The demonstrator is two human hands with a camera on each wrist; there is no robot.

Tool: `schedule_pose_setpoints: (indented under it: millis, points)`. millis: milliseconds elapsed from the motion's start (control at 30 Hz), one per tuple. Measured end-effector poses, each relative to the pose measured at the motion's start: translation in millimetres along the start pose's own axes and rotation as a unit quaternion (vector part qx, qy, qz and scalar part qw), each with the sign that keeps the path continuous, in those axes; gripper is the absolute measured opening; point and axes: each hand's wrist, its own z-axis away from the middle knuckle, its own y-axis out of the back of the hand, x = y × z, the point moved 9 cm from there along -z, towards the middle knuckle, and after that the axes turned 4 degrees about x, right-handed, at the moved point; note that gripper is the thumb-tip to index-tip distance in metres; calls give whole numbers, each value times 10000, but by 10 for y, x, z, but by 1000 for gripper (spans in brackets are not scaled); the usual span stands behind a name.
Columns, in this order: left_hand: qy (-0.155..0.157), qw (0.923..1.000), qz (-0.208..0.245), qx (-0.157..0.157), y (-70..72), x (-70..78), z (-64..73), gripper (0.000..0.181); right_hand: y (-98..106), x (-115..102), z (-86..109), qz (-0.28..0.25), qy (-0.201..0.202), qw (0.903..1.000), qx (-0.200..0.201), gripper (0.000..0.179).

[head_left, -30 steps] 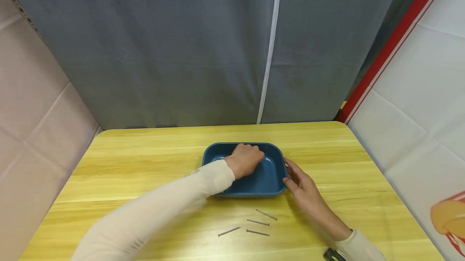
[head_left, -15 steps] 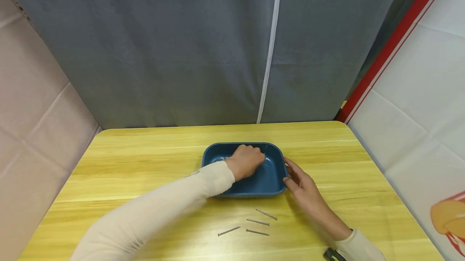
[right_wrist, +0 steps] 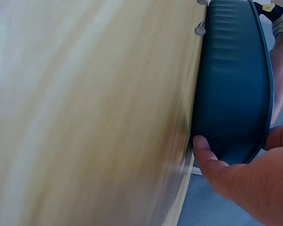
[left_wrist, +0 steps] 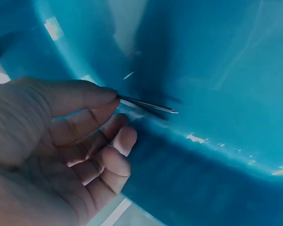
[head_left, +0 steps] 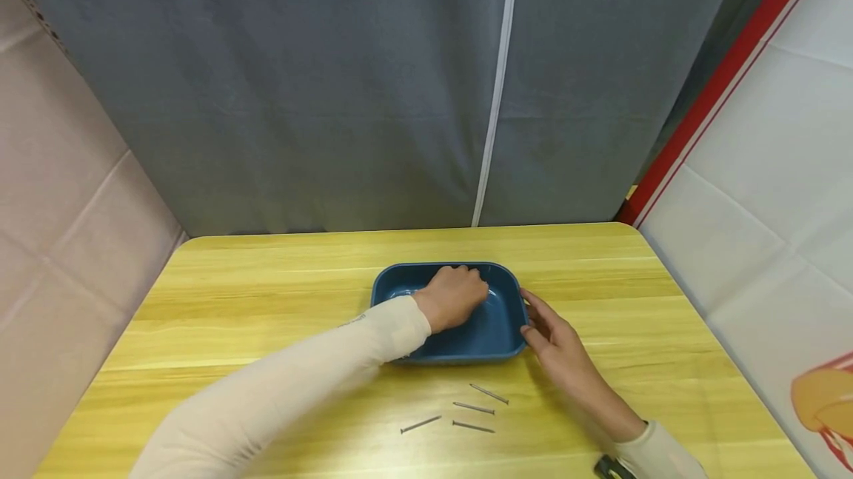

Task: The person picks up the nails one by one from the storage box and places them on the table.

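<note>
A blue rectangular plastic basin [head_left: 489,327] sits on the wooden table. My left hand [head_left: 453,295] reaches down into it, knuckles up. In the left wrist view, the thumb and index finger of that hand pinch a nail [left_wrist: 153,106]; its thin end points out over the basin floor, and the rest is hidden by the fingers. My right hand [head_left: 565,349] holds the basin's right end from outside, thumb and fingers against the wall. On the table in front of the basin lie several loose nails [head_left: 473,408], apart from each other; two nail heads [right_wrist: 200,31] show in the right wrist view.
The pale yellow wooden table [head_left: 266,286] extends on all sides of the basin. A grey curtain [head_left: 320,94] hangs behind its far edge. White panels [head_left: 766,190] stand at the sides. A dark wrist strap [head_left: 611,467] is on the right forearm.
My left hand has shifted very slightly right inside the basin. My right hand, the basin and the loose nails stay where they were.
</note>
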Motion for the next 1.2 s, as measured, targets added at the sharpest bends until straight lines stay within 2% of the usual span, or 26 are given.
schedule_pose_setpoints:
  millis: [200, 333, 433, 500, 633, 833, 1000, 1100, 1200]
  points:
    - [-85, 9983, 494, 300, 225, -21, 7, 14, 12, -15, 3, 72, 20, 10000, -23, 59]
    - [-105, 9952, 889, 387, 343, -45, 38, 12, 13, -10, 1, 90, -12, 10000, -36, 59]
    - [-47, 9906, 1299, 416, 389, -86, 66, 11, 18, 1, -4, 115, -46, 9999, -17, 59]
    - [8, 9850, 1664, 463, 414, -121, 87, 13, 19, 7, -9, 133, -56, 9999, -9, 59]
    - [114, 9645, 2565, 626, 471, -189, 152, 21, 21, 12, -15, 146, -26, 9999, -9, 60]
    - [150, 9271, 3619, 969, 563, -253, 301, 22, 19, 13, -19, 132, 28, 9999, -10, 60]
    - [295, 8956, 4292, 1135, 614, -297, 431, 13, 25, 5, -29, 94, 90, 9999, -4, 59]
    - [426, 8802, 4590, 1133, 611, -308, 491, 9, 33, 5, -32, 75, 112, 9999, 11, 59]
    - [524, 8685, 4803, 1107, 592, -300, 534, 7, 41, 10, -30, 80, 108, 9999, 28, 59]
